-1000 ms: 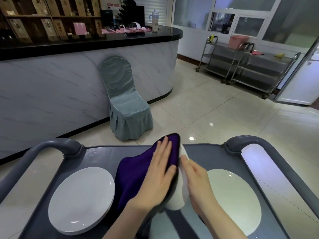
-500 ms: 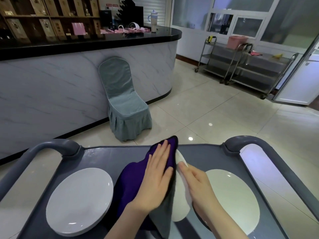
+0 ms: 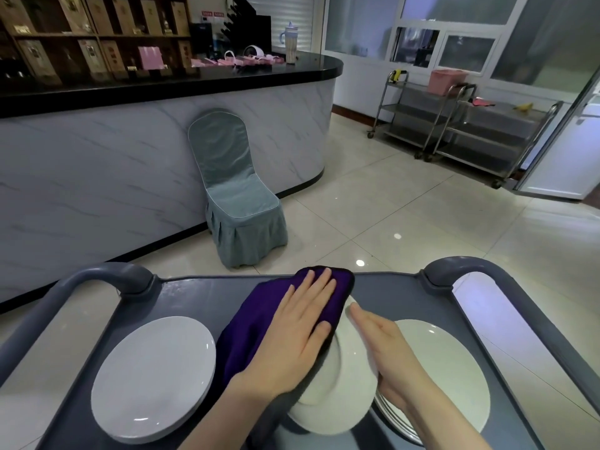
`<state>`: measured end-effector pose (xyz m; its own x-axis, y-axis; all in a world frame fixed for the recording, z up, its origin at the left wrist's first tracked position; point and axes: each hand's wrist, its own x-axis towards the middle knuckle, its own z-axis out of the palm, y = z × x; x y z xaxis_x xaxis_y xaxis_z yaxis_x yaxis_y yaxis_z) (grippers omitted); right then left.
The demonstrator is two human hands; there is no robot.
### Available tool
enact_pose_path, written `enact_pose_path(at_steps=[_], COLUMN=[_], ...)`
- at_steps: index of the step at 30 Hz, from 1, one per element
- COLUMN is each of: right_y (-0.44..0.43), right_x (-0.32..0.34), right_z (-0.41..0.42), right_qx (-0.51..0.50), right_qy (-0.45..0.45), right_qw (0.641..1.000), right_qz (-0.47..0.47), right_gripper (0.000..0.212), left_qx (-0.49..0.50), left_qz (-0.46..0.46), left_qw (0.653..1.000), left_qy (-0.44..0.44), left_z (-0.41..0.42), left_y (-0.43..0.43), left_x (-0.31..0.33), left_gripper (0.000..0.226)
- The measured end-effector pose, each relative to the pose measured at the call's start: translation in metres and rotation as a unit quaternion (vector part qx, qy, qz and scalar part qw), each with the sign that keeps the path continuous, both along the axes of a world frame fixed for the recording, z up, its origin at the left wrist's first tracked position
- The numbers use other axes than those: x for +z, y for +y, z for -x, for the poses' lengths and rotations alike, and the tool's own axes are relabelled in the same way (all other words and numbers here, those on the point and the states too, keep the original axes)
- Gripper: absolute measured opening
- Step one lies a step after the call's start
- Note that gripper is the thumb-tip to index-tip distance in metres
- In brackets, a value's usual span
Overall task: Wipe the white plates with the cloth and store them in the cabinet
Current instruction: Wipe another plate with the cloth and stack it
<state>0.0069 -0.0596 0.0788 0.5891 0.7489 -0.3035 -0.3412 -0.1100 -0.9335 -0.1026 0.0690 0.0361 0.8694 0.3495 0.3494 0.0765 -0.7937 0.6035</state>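
Left hand (image 3: 302,326) flat, fingers straight, presses purple cloth (image 3: 256,323) on tilted round white plate (image 3: 341,384); right hand (image 3: 386,352), fingers straight together, braces its back.

Head-worn view, close above cart (image 3: 389,289)

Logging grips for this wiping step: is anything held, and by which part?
A white plate, up on edge, is sandwiched: right hand flat against its right face, left hand pressing the purple cloth onto its left face.
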Motion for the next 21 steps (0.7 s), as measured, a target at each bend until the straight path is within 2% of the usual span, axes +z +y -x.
enact_pose_path(at_steps=[3, 8, 10, 14, 16, 19, 21], right_y=[-0.001, -0.010, -0.008, 0.001, 0.004, 0.002, 0.000], right_x=[0.002, 0.008, 0.008, -0.001, -0.002, -0.003, -0.001], right_z=[-0.003, -0.015, -0.014, -0.003, -0.002, -0.009, -0.016], right_qx=[0.005, -0.012, -0.008, 0.004, 0.012, -0.001, -0.025], right_qy=[-0.006, -0.009, -0.009, 0.018, 0.031, 0.046, 0.048], right_qw=[1.000, 1.000, 1.000, 1.000, 0.999, 0.999, 0.999], right_qz=[0.006, 0.003, 0.004, 0.016, 0.014, 0.009, 0.004], right_gripper=[0.034, 0.038, 0.037, 0.034, 0.035, 0.035, 0.036], left_qx=[-0.004, 0.049, 0.047, 0.014, 0.002, 0.010, 0.034], left_qz=[0.021, 0.156, 0.138, -0.012, -0.038, 0.000, 0.071], left_qw=[1.000, 0.987, 0.989, 1.000, 0.999, 1.000, 0.997], left_qy=[-0.002, 0.002, 0.003, 0.005, 0.013, 0.011, 0.000], left_z=[0.004, 0.023, 0.022, 0.004, 0.000, 0.006, 0.016], left_y=[0.009, 0.017, 0.013, 0.003, 0.005, 0.015, 0.018], left_x=[-0.003, -0.024, -0.022, -0.006, -0.006, -0.018, -0.035], left_gripper=[0.060, 0.064, 0.063, 0.060, 0.058, 0.059, 0.062])
